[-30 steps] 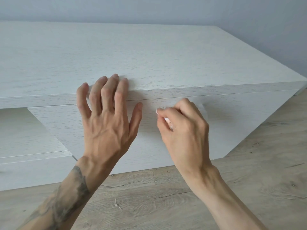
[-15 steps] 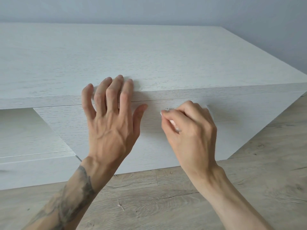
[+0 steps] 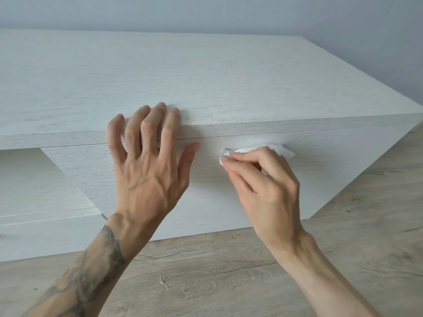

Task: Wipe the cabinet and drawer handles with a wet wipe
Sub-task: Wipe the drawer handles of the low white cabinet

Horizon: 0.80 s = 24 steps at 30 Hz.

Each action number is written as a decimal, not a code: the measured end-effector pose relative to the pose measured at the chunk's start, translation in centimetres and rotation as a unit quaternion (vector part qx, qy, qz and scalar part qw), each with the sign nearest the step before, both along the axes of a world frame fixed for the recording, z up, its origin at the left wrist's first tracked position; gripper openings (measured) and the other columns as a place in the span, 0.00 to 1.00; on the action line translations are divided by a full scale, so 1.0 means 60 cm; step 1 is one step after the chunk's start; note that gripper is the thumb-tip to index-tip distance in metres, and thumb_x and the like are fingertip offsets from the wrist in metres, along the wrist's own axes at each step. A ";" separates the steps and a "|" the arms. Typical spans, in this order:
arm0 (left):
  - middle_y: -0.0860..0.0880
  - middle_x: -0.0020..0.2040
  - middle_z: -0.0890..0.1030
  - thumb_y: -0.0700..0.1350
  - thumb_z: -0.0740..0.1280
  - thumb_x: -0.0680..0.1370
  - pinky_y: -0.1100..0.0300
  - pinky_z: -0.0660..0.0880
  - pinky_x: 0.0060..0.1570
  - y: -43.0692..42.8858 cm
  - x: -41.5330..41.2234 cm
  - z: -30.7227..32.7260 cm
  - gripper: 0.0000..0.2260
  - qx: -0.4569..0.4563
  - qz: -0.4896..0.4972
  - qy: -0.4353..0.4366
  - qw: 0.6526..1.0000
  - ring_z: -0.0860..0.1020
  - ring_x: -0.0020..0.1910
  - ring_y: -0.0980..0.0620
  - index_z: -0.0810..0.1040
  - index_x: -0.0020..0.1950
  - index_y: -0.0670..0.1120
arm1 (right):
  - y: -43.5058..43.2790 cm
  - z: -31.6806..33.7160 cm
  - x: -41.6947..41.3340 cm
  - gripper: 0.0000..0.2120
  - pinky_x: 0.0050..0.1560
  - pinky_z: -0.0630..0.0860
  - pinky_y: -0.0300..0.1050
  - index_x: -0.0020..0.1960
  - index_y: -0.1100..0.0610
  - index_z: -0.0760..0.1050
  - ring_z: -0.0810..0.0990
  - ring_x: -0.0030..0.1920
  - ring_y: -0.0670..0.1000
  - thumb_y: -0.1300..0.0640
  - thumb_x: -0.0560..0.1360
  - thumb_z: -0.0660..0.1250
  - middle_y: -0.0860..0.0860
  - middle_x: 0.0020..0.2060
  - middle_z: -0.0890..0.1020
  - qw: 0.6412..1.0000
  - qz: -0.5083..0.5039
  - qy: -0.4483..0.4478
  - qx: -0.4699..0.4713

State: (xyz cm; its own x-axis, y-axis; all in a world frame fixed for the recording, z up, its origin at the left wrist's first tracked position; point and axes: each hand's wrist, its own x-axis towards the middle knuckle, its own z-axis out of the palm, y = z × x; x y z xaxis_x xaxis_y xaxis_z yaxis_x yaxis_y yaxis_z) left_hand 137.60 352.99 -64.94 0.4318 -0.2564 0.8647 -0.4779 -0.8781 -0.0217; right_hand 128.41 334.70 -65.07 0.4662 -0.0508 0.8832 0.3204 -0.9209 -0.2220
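The wet wipe (image 3: 254,149) is bunching at twelve o'clock of the right hand (image 3: 267,191) pinching it. The left hand (image 3: 148,179) is lying splayed on the pale cabinet (image 3: 229,76), wood floor (image 3: 229,282) at six o'clock

A crumpled white wet wipe (image 3: 251,150) is pinched by the right hand (image 3: 263,186) against the pale whitewashed-wood drawer front (image 3: 320,175). The left hand (image 3: 148,170) is laid flat, fingers spread, over the cabinet's front edge (image 3: 297,126).

Wipe (image 3: 251,149): mostly covered by right hand (image 3: 263,179), only crumpled edges show past the fingers. Handle beneath it: hidden. Cabinet (image 3: 206,76) runs off-frame left of left hand (image 3: 148,170). Both forearms cut at the bottom edge.
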 end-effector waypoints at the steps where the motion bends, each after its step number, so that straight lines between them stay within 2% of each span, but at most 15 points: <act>1: 0.39 0.74 0.74 0.55 0.63 0.88 0.39 0.53 0.79 0.000 0.000 0.000 0.25 -0.001 -0.001 0.001 1.000 0.67 0.74 0.38 0.71 0.78 0.40 | -0.011 -0.005 -0.007 0.05 0.46 0.80 0.52 0.53 0.61 0.88 0.85 0.46 0.53 0.62 0.81 0.73 0.54 0.47 0.86 1.000 0.012 -0.005 0.002; 6: 0.39 0.74 0.73 0.55 0.63 0.88 0.38 0.52 0.79 -0.002 -0.002 -0.001 0.25 -0.005 -0.001 0.006 1.000 0.67 0.75 0.38 0.70 0.78 0.40 | -0.085 -0.018 -0.037 0.09 0.52 0.84 0.50 0.57 0.66 0.85 0.86 0.53 0.56 0.67 0.77 0.76 0.58 0.52 0.85 0.999 0.005 -0.013 0.051; 9: 0.38 0.74 0.73 0.55 0.63 0.88 0.38 0.52 0.79 -0.003 -0.002 -0.002 0.25 -0.007 -0.001 0.007 1.000 0.67 0.75 0.38 0.70 0.78 0.39 | -0.065 -0.012 -0.031 0.08 0.57 0.82 0.42 0.56 0.67 0.85 0.87 0.51 0.55 0.68 0.77 0.76 0.59 0.50 0.86 0.998 0.017 -0.010 0.052; 10: 0.38 0.74 0.73 0.55 0.63 0.88 0.38 0.52 0.79 -0.003 -0.001 -0.002 0.25 -0.008 -0.002 0.008 1.000 0.67 0.75 0.38 0.70 0.78 0.39 | -0.046 -0.009 -0.022 0.07 0.57 0.82 0.42 0.55 0.66 0.86 0.87 0.50 0.55 0.67 0.77 0.76 0.58 0.49 0.86 0.999 0.029 -0.008 0.045; 12: 0.38 0.74 0.74 0.55 0.63 0.88 0.38 0.52 0.79 -0.003 -0.001 -0.001 0.25 -0.007 0.001 0.005 1.000 0.67 0.75 0.38 0.71 0.78 0.39 | -0.012 -0.006 -0.006 0.06 0.52 0.83 0.49 0.54 0.64 0.87 0.87 0.49 0.55 0.66 0.78 0.75 0.56 0.48 0.87 0.998 0.049 -0.007 0.028; 15: 0.39 0.74 0.74 0.55 0.64 0.88 0.38 0.53 0.79 -0.001 0.000 -0.001 0.25 -0.006 -0.002 0.004 1.000 0.67 0.75 0.38 0.70 0.78 0.40 | -0.025 -0.006 -0.010 0.06 0.51 0.82 0.53 0.55 0.62 0.87 0.87 0.50 0.54 0.65 0.78 0.76 0.55 0.49 0.88 0.998 0.054 -0.003 0.015; 17: 0.39 0.74 0.74 0.55 0.64 0.88 0.38 0.53 0.79 -0.002 -0.001 -0.001 0.25 -0.008 -0.004 0.006 1.000 0.67 0.75 0.38 0.70 0.78 0.40 | -0.055 -0.007 -0.024 0.07 0.53 0.82 0.52 0.55 0.62 0.87 0.86 0.51 0.53 0.65 0.77 0.77 0.54 0.51 0.88 0.999 0.030 -0.007 0.028; 20: 0.39 0.74 0.74 0.55 0.64 0.88 0.38 0.53 0.79 -0.003 -0.001 -0.001 0.25 -0.008 -0.007 0.008 1.000 0.67 0.75 0.38 0.70 0.78 0.40 | -0.080 -0.009 -0.038 0.06 0.56 0.78 0.44 0.54 0.60 0.87 0.85 0.51 0.53 0.63 0.77 0.77 0.50 0.51 0.87 0.998 -0.023 -0.026 0.045; 22: 0.39 0.74 0.74 0.56 0.64 0.88 0.38 0.53 0.79 -0.003 -0.001 -0.001 0.25 -0.008 -0.007 0.010 1.000 0.67 0.75 0.38 0.70 0.78 0.40 | -0.085 -0.009 -0.039 0.05 0.58 0.75 0.41 0.55 0.59 0.86 0.84 0.52 0.52 0.61 0.79 0.75 0.48 0.51 0.87 0.994 -0.030 -0.040 0.098; 24: 0.39 0.74 0.74 0.56 0.64 0.88 0.37 0.54 0.79 -0.002 -0.002 -0.001 0.25 -0.008 -0.008 0.011 1.000 0.67 0.75 0.38 0.71 0.78 0.40 | -0.091 -0.002 -0.038 0.06 0.59 0.76 0.42 0.57 0.56 0.84 0.84 0.54 0.52 0.60 0.81 0.74 0.46 0.52 0.85 0.978 -0.003 -0.037 0.206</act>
State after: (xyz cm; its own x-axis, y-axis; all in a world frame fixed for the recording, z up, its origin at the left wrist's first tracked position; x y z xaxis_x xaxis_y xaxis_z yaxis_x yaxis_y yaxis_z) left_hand 137.49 352.85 -64.99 0.4462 -0.2488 0.8597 -0.4915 -0.8709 0.0031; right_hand 126.13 329.23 -65.22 0.3999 -0.4126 0.8184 0.3447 -0.7597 -0.5514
